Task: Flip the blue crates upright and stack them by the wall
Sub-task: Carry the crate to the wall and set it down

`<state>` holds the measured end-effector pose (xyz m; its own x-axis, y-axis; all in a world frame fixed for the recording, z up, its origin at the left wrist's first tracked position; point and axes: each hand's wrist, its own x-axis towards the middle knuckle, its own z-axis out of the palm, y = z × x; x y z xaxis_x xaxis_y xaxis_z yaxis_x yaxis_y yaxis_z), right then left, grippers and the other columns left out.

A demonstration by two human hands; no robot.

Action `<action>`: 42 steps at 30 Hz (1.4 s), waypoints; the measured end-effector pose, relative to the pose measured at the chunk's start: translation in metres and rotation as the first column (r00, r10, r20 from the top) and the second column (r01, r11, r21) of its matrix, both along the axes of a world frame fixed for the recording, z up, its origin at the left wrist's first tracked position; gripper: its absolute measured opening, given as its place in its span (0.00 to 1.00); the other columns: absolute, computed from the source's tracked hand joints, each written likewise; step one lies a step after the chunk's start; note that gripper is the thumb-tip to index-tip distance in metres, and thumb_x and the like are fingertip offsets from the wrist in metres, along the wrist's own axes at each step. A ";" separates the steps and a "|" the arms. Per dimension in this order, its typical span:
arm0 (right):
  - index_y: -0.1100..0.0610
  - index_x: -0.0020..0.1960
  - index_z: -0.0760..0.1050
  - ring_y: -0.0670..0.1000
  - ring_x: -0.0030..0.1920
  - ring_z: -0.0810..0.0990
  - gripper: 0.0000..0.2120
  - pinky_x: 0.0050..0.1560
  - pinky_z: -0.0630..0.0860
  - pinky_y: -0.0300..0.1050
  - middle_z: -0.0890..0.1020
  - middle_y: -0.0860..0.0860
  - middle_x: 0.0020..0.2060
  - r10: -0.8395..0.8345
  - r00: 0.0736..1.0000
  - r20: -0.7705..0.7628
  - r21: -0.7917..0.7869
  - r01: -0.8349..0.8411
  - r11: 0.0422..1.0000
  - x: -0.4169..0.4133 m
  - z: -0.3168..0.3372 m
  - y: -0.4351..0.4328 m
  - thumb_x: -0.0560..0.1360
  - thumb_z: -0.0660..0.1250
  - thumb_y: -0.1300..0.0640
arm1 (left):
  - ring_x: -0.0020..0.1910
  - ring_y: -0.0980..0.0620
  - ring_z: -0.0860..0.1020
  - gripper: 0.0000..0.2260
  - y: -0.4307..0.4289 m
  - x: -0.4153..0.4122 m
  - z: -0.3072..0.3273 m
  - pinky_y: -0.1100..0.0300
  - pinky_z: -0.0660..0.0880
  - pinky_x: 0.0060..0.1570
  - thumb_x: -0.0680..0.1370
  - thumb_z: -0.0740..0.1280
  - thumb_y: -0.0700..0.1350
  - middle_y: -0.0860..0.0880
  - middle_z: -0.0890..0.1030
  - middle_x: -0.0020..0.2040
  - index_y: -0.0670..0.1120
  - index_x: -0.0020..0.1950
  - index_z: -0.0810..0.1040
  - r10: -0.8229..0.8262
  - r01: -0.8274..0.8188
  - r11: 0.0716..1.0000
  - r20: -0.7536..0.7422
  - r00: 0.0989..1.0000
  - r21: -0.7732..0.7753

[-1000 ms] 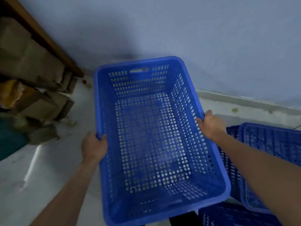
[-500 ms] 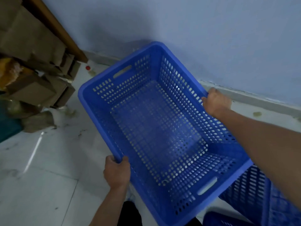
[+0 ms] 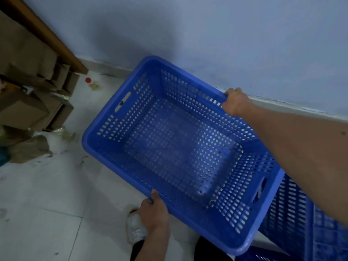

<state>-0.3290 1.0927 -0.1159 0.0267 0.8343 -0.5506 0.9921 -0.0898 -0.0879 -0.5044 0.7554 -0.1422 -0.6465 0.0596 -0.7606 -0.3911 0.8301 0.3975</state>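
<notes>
Swung wallward, crate (image 3: pixel 178 147) seemingly airborne, gripped by left hand (image 3: pixel 154 211) and right hand (image 3: pixel 235 102)

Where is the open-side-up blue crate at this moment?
In the head view the blue crate fills mid-frame close to the wall, left hand gripping its near rim and right hand its far rim; other crates sit at lower right.

Bluish wall (image 3: pixel 226 34) meets pale tiled floor (image 3: pixel 47 204); apparently cardboard boxes (image 3: pixel 22 110) left.
</notes>
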 end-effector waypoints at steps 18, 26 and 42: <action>0.62 0.76 0.57 0.62 0.72 0.63 0.35 0.68 0.64 0.58 0.62 0.60 0.74 0.329 0.935 -0.133 0.185 -0.302 0.935 -0.042 -0.015 -0.018 0.73 0.65 0.55 | 0.42 0.40 0.83 0.13 0.005 0.003 -0.021 0.47 0.82 0.41 0.81 0.63 0.51 0.40 0.83 0.43 0.43 0.45 0.76 0.023 -0.041 0.996 0.233 0.972 0.073; 0.54 0.76 0.62 0.55 0.71 0.66 0.28 0.70 0.64 0.49 0.67 0.53 0.73 0.356 0.866 -0.352 -0.171 -0.433 0.885 -0.031 -0.029 -0.195 0.79 0.62 0.48 | 0.51 0.46 0.82 0.30 0.009 -0.059 0.005 0.54 0.77 0.56 0.74 0.59 0.70 0.45 0.84 0.50 0.44 0.51 0.80 -0.903 0.934 0.299 0.259 0.344 -0.197; 0.50 0.67 0.68 0.56 0.53 0.80 0.20 0.44 0.74 0.49 0.78 0.50 0.57 0.500 0.843 -0.197 -0.130 -0.529 0.839 -0.015 -0.037 -0.317 0.81 0.52 0.42 | 0.57 0.45 0.75 0.21 0.025 -0.128 0.002 0.52 0.71 0.57 0.78 0.63 0.61 0.46 0.78 0.55 0.47 0.61 0.78 -0.823 0.837 -0.406 -0.252 -0.510 -0.368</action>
<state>-0.3441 0.7760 -0.1529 -0.4738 0.5955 -0.6488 0.8749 0.4024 -0.2696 -0.6320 0.7800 -0.1399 0.2271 0.8107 -0.5396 0.9735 -0.1733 0.1494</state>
